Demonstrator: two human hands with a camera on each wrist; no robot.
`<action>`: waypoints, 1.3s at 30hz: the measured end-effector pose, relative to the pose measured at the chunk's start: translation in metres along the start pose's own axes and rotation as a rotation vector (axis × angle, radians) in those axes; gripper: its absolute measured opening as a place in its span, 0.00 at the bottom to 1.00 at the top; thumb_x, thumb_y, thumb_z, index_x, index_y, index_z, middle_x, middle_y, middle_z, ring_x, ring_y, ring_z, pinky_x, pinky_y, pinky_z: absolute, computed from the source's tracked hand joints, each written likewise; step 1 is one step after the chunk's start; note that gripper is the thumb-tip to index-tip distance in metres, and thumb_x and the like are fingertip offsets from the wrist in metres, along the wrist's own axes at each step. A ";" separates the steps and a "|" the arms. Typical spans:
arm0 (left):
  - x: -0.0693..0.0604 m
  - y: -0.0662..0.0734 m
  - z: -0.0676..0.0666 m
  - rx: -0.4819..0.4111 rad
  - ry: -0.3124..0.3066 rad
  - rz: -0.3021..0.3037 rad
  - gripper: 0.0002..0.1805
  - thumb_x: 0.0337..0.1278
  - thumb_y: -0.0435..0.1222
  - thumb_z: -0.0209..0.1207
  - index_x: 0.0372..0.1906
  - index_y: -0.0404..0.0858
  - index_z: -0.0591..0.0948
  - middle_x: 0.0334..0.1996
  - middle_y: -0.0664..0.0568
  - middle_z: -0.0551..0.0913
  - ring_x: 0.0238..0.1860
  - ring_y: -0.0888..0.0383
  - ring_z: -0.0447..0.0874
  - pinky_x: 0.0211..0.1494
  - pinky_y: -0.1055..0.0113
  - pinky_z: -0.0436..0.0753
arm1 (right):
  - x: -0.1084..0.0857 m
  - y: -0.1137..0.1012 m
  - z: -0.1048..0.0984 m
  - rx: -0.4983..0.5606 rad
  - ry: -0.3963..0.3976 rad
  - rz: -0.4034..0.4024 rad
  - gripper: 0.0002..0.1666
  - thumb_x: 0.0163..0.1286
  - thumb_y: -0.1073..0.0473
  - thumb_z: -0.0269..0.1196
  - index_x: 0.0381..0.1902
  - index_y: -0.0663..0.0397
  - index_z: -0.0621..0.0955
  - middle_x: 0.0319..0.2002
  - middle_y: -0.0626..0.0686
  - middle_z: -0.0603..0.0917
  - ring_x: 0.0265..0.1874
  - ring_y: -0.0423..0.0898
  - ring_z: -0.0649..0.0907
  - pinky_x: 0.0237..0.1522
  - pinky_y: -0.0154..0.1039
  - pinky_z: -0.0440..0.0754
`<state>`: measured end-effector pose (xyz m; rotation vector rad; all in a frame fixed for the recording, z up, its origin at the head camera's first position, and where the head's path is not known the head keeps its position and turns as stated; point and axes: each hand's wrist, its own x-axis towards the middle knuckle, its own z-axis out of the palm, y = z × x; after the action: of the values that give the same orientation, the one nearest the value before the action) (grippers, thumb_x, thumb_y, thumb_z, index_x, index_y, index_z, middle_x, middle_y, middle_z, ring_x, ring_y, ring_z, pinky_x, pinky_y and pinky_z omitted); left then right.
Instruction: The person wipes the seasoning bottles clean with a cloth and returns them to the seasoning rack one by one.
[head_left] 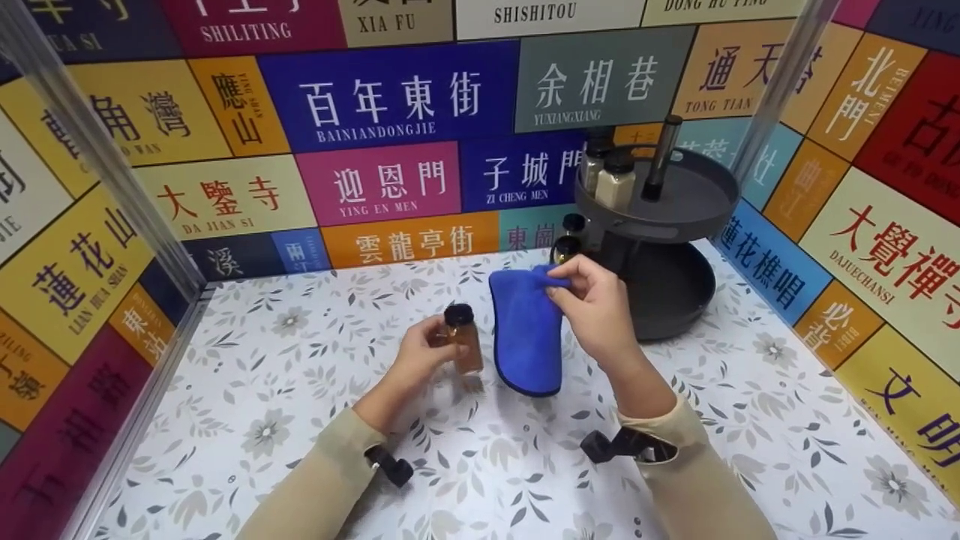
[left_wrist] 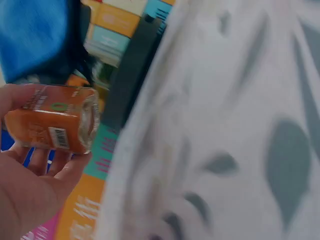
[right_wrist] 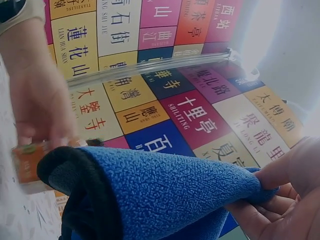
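My left hand [head_left: 429, 346] grips a small glass bottle [head_left: 466, 346] with a black cap and orange-brown contents, held above the table. In the left wrist view a label with a barcode shows on the bottle [left_wrist: 60, 120]. A blue cloth [head_left: 526, 330] with black edging hangs from my right hand [head_left: 600, 304], pinched at its top corner between thumb and fingers. Just right of the bottle, the cloth hangs apart from it in the head view. Up close in the right wrist view, the cloth [right_wrist: 170, 192] looks folded and fluffy, with my right hand [right_wrist: 280, 195] pinching its end.
A dark two-tier round rack [head_left: 667, 202] stands at the back right. Its upper tier carries a bottle of pale contents [head_left: 615, 180] among others; more black-capped bottles [head_left: 566, 247] stand beside its base. Printed sign panels [head_left: 390, 97] wall the flower-patterned table [head_left: 300, 420].
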<state>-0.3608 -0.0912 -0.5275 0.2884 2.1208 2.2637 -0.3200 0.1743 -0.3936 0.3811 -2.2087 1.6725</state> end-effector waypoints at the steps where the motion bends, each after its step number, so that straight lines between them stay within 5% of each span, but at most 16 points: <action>1: -0.002 0.006 0.001 0.004 0.004 0.037 0.19 0.47 0.23 0.69 0.48 0.30 0.84 0.38 0.51 0.87 0.43 0.57 0.86 0.50 0.67 0.88 | 0.000 0.000 0.001 -0.009 -0.004 -0.002 0.08 0.70 0.73 0.66 0.46 0.64 0.86 0.45 0.61 0.93 0.33 0.38 0.86 0.36 0.29 0.84; 4: -0.008 0.022 0.005 -0.031 0.005 0.106 0.18 0.48 0.23 0.68 0.48 0.29 0.84 0.36 0.53 0.87 0.41 0.58 0.85 0.48 0.68 0.87 | -0.001 0.004 0.009 -0.049 -0.005 -0.013 0.08 0.69 0.72 0.67 0.45 0.62 0.86 0.46 0.58 0.93 0.37 0.41 0.88 0.37 0.29 0.85; 11: -0.026 0.049 0.014 -0.128 -0.038 0.145 0.24 0.52 0.26 0.67 0.57 0.27 0.82 0.40 0.54 0.89 0.43 0.58 0.86 0.46 0.66 0.88 | -0.012 0.016 0.041 -0.118 -0.043 -0.095 0.07 0.67 0.73 0.67 0.41 0.59 0.87 0.41 0.55 0.93 0.33 0.43 0.86 0.34 0.31 0.82; 18: -0.034 0.057 0.017 -0.002 -0.084 0.216 0.22 0.52 0.28 0.70 0.54 0.28 0.84 0.36 0.55 0.86 0.38 0.59 0.82 0.43 0.69 0.84 | -0.027 0.019 0.061 -0.097 -0.077 -0.185 0.07 0.68 0.72 0.66 0.41 0.58 0.87 0.45 0.54 0.94 0.41 0.42 0.91 0.41 0.32 0.87; 23: -0.037 0.063 0.019 0.098 -0.061 0.243 0.20 0.51 0.30 0.74 0.51 0.33 0.86 0.33 0.55 0.84 0.36 0.58 0.81 0.42 0.68 0.85 | -0.032 0.016 0.063 -0.117 -0.005 -0.311 0.07 0.68 0.73 0.66 0.41 0.59 0.87 0.47 0.57 0.93 0.45 0.45 0.93 0.42 0.35 0.90; 28: -0.040 0.069 0.021 0.110 0.010 0.263 0.21 0.48 0.30 0.76 0.50 0.33 0.87 0.32 0.53 0.84 0.36 0.58 0.82 0.44 0.66 0.91 | -0.035 0.010 0.060 -0.173 -0.034 -0.387 0.08 0.65 0.74 0.66 0.39 0.60 0.86 0.44 0.58 0.94 0.47 0.48 0.93 0.44 0.38 0.91; 34: -0.041 0.076 0.018 0.119 0.106 0.284 0.20 0.49 0.31 0.76 0.49 0.31 0.87 0.32 0.54 0.83 0.36 0.60 0.82 0.42 0.69 0.89 | -0.037 0.003 0.055 -0.217 -0.141 -0.389 0.09 0.63 0.75 0.66 0.38 0.58 0.86 0.42 0.56 0.94 0.38 0.43 0.92 0.37 0.33 0.89; 39: -0.042 0.083 0.014 0.030 0.144 0.296 0.21 0.52 0.29 0.73 0.53 0.27 0.85 0.35 0.53 0.87 0.38 0.60 0.87 0.43 0.70 0.86 | -0.036 -0.005 0.047 -0.294 -0.293 -0.350 0.10 0.61 0.73 0.66 0.36 0.56 0.88 0.32 0.52 0.92 0.20 0.35 0.74 0.27 0.30 0.75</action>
<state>-0.3089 -0.0891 -0.4493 0.4844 2.3220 2.4788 -0.2905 0.1280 -0.4165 0.9187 -2.3718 1.1499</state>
